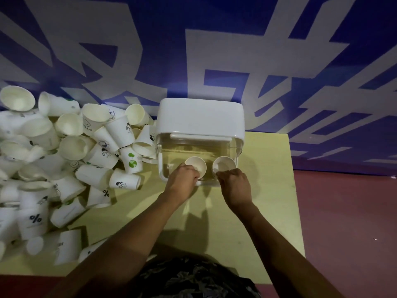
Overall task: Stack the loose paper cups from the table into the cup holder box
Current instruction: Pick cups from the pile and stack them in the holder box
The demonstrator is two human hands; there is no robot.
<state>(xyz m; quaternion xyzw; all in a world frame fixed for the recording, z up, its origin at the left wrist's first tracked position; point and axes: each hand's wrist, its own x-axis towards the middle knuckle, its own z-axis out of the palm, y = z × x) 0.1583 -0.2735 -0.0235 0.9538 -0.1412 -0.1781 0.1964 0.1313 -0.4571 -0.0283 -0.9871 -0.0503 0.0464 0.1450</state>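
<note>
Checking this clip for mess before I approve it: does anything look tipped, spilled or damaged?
Yes. The loose white paper cups lie in a jumbled heap on the yellow table's left side, most tipped on their sides. No damage shows. The clear plastic cup holder box sits upright; each hand holds one cup at it.

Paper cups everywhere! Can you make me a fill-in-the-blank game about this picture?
1. Each hand is putting one paper cup into the clear ____ with the white lid.
2. The left hand and the right hand hold ____ cups altogether.
3. The big pile of loose cups lies on the person's ____ side.
4. The table top is coloured ____.

Missing words: box; two; left; yellow
</note>
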